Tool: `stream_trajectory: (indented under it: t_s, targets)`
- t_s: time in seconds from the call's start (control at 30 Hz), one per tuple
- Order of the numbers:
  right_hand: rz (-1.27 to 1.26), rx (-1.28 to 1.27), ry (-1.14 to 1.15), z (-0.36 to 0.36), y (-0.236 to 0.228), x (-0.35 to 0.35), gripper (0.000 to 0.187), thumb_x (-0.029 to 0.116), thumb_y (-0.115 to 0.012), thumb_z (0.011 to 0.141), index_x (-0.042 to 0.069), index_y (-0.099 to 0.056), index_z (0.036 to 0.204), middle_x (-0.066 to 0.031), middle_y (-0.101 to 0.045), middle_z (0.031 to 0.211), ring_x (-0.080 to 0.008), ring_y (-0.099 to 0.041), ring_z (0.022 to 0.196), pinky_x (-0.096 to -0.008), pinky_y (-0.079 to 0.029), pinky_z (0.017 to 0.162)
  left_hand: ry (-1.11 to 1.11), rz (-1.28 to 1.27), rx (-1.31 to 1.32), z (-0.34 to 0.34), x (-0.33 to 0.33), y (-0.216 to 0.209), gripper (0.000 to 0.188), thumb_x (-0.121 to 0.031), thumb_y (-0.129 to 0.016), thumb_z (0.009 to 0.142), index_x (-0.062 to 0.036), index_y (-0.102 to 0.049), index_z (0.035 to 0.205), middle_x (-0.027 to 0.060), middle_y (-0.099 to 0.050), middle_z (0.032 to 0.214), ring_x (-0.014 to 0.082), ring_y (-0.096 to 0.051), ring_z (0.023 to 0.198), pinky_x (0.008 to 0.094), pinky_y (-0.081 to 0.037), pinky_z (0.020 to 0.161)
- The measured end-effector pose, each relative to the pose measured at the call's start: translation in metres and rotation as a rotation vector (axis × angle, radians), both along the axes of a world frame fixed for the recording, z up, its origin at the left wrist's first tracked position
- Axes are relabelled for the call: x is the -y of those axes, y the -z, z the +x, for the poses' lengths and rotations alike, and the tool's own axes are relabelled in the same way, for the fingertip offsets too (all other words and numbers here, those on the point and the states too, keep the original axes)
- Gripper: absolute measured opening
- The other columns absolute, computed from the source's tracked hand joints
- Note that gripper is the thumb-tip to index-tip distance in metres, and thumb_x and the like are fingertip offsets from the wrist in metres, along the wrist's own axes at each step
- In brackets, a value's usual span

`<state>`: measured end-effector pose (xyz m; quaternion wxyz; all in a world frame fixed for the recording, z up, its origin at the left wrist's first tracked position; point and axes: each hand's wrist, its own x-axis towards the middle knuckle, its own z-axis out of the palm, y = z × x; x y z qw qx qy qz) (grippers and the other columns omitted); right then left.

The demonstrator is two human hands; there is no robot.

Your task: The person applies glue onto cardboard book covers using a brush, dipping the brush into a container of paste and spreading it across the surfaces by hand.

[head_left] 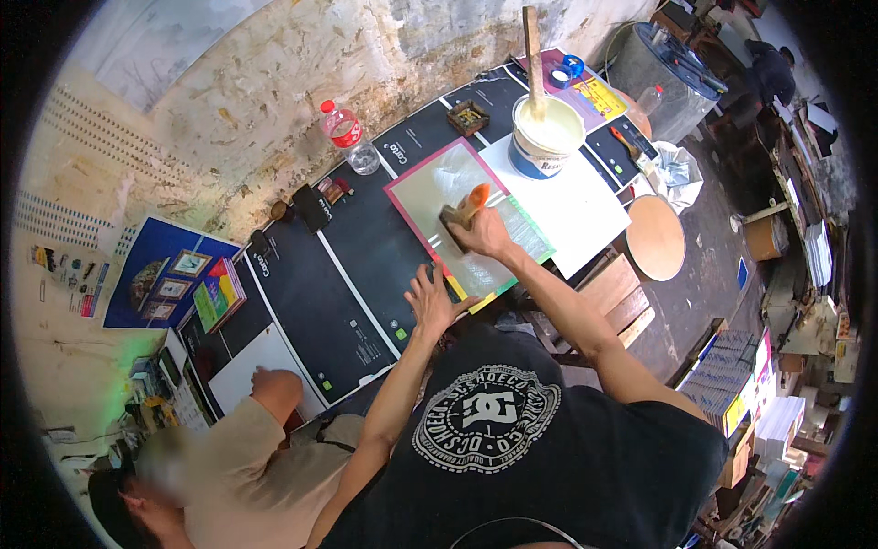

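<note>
A wide flat brush [478,194] with an orange handle is gripped in my right hand [485,234]. Its bristles rest on a greyish sheet [439,178] with pink, yellow and green borders, where shiny wet streaks show. My left hand [430,300] has its fingers spread at the sheet's near left corner, touching its edge. Beyond the sheet stands a bucket [540,156] of creamy white paste, with a wooden stick [532,55] upright in it. Plain white sheets [585,220] lie beneath the bucket, to the right of the bordered sheet.
Black boards cover the table [320,311]. Near the wall are a plastic bottle [352,137], a small box [468,117] and a phone [312,208]. Another brush [626,142] lies at the right end. A round stool [656,238] stands right; a co-worker [247,448] sits left.
</note>
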<state>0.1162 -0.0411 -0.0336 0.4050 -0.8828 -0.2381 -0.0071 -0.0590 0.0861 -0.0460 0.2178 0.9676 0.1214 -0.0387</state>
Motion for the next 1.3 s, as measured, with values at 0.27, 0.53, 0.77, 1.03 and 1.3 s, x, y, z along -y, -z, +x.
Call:
stream_trajectory:
  t_s: [0.27, 0.53, 0.77, 1.03, 1.3]
  targets:
    - [-0.146, -0.105, 0.435, 0.027, -0.049, 0.098, 0.046, 0.043, -0.066, 0.089, 0.001, -0.066, 0.071, -0.0118, -0.066, 0.057, -0.0261, -0.069, 0.055, -0.0399, -0.054, 0.056, -0.044, 0.029, 0.007, -0.007, -0.002, 0.008, 0.125, -0.082, -0.076, 0.055, -0.0055, -0.04, 0.146, 0.0236, -0.038, 0.139, 0.0416, -0.041, 0.125, 0.0589, -0.037, 0.096]
    - [-0.03, -0.202, 0.302, -0.039, 0.021, 0.067, 0.055, 0.052, -0.066, 0.086, -0.002, -0.066, 0.079, -0.0247, -0.066, 0.067, -0.0405, -0.07, 0.069, -0.0501, -0.054, 0.067, 0.021, 0.026, -0.064, 0.001, 0.0, 0.002, 0.132, -0.078, -0.082, 0.046, -0.0065, -0.037, 0.147, 0.02, -0.04, 0.136, 0.0406, -0.041, 0.123, 0.0582, -0.038, 0.095]
    - [-0.125, -0.039, 0.781, 0.005, -0.044, 0.275, 0.042, 0.039, -0.074, 0.085, 0.0, -0.067, 0.098, -0.0123, -0.072, 0.087, -0.0187, -0.069, 0.079, -0.036, -0.053, 0.07, -0.012, -0.008, -0.124, 0.002, -0.002, -0.004, 0.126, -0.076, -0.083, 0.052, -0.0061, -0.038, 0.146, 0.0205, -0.038, 0.138, 0.0424, -0.04, 0.128, 0.0609, -0.037, 0.097]
    - [0.857, 0.069, 0.403, 0.074, -0.129, 0.226, 0.031, 0.023, -0.08, 0.086, 0.001, -0.065, 0.102, -0.0024, -0.066, 0.092, -0.0101, -0.061, 0.079, -0.0266, -0.05, 0.068, 0.021, -0.119, 0.117, 0.048, 0.016, -0.039, 0.079, -0.062, -0.071, 0.081, -0.0014, -0.055, 0.128, 0.0182, -0.047, 0.129, 0.0378, -0.047, 0.121, 0.0565, -0.04, 0.095]
    - [0.104, 0.106, -0.633, 0.134, -0.047, 0.043, 0.021, 0.021, -0.077, 0.08, 0.007, -0.064, 0.089, -0.0105, -0.068, 0.083, -0.027, -0.067, 0.072, -0.0389, -0.054, 0.067, 0.08, 0.042, -0.04, 0.061, 0.078, -0.016, 0.059, -0.055, -0.061, 0.091, 0.0014, -0.062, 0.11, 0.0163, -0.057, 0.114, 0.0356, -0.056, 0.105, 0.0552, -0.042, 0.091]
